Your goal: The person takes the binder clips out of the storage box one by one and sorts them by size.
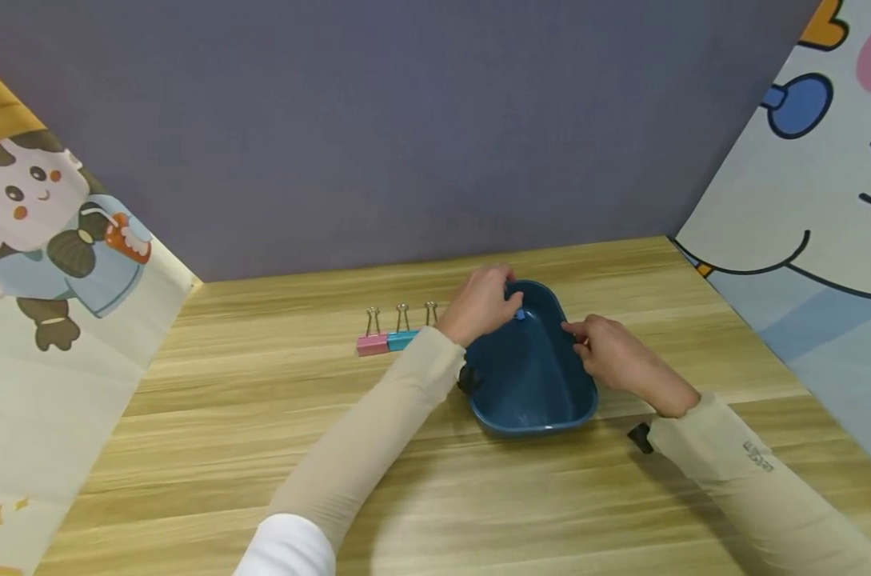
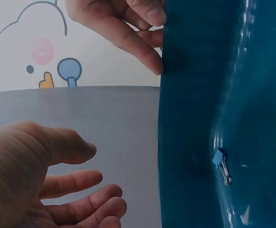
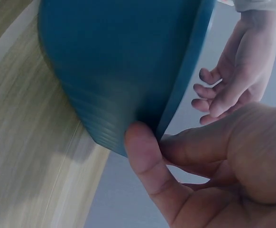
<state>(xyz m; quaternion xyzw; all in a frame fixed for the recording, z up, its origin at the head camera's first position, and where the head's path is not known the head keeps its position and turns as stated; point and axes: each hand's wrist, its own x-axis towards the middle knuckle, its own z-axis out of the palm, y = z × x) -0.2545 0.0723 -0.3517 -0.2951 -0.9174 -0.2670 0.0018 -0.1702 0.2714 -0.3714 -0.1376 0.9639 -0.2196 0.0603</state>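
My right hand [image 1: 613, 354] pinches the right rim of a dark blue plastic basin [image 1: 529, 384]; the right wrist view shows thumb and finger on either side of that rim. The basin is tilted, its open side facing me. Over its far left part is my left hand [image 1: 481, 304], which holds nothing; its fingers are loosely bent and spread in the left wrist view. A small blue binder clip [image 2: 218, 157] with silver handles lies inside the basin. In the head view, the left hand and forearm cover part of the left rim.
Left of the basin, a pink binder clip [image 1: 373, 345] and a light blue binder clip [image 1: 401, 341] stand in a row, handles up. Another clip's handles [image 1: 431, 310] show beside the left forearm. A grey wall [image 1: 406, 160] and printed side panels [image 1: 831, 200] surround the wooden table [image 1: 262, 432].
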